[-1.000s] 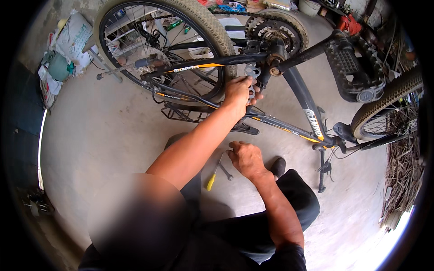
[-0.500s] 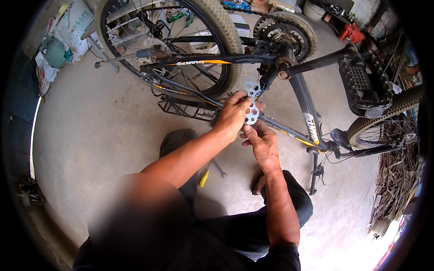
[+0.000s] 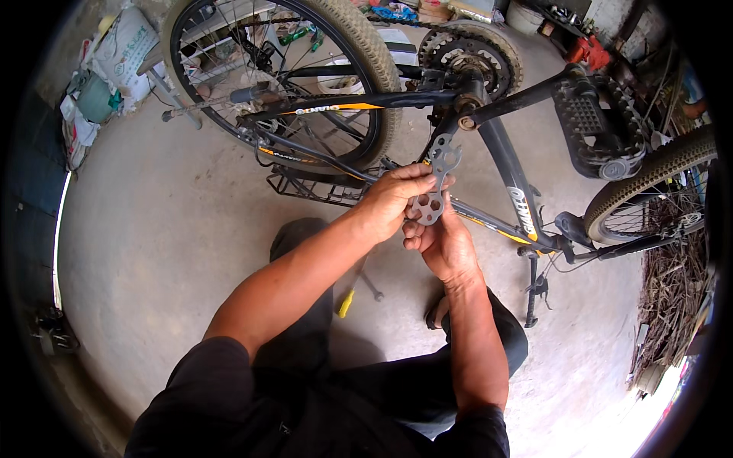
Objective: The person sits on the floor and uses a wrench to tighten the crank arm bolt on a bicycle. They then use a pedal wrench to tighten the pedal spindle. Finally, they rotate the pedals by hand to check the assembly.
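Note:
A flat grey bicycle spanner (image 3: 445, 158) with several hexagonal holes is held over the floor, in front of a black and orange bicycle frame (image 3: 500, 155). My left hand (image 3: 391, 200) is closed on the spanner's middle, thumb across its face. My right hand (image 3: 447, 248) holds the lower end from below, its fingers curled and partly hidden behind the metal. Beyond my hands, the bicycle stands upside down, with its rear wheel (image 3: 391, 84) at upper left and the chainring (image 3: 489, 57) at the top. One pedal (image 3: 599, 126) sticks out to the right.
A yellow-handled screwdriver (image 3: 346, 304) and an open-ended wrench (image 3: 372, 286) lie on the floor by my legs. The handlebar end (image 3: 531, 305) reaches the floor at right. Bundled sticks (image 3: 672, 305) line the right side; sacks (image 3: 126, 49) stand at upper left.
The spanner has tilted, its upper end leaning further right, and its face looks darker. My right hand has turned and its fingers curl more under the lower end. The view has shifted slightly.

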`<state>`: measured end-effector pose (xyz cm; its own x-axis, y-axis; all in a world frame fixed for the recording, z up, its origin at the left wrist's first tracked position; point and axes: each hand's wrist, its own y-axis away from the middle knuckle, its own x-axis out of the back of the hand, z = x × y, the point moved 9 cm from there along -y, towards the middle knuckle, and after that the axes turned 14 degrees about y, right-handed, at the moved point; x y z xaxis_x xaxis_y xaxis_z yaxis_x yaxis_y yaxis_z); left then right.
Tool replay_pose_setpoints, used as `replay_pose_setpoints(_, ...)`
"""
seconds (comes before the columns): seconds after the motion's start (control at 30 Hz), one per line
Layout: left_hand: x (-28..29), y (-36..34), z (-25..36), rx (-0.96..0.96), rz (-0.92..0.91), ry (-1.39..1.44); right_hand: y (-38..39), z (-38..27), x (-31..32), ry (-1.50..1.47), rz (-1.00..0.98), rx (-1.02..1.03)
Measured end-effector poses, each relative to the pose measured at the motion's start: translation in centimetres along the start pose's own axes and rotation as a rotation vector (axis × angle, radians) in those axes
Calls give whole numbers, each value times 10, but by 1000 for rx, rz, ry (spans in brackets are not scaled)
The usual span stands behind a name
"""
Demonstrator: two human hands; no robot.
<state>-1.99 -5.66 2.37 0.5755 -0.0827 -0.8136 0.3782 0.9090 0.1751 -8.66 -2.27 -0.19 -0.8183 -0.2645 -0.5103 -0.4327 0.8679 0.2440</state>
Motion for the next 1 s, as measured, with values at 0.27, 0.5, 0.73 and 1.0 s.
replay_pose_setpoints(0.27, -15, 1, -3, 37, -141, -120, 8, -5, 8, -257, -172, 35)
replay_pose_setpoints(0.5, -70, 24, 103, -1004, 129, -1378, 24, -65, 49, 134, 304, 353)
replay_pose_setpoints(0.73, -87, 6, 129, -1199, 140, -1791, 49, -113, 71, 550, 739, 461)
replay_pose_setpoints(1.0, -66, -22, 125, -1005, 223, -1875, 52, -125, 71, 655, 738, 509)
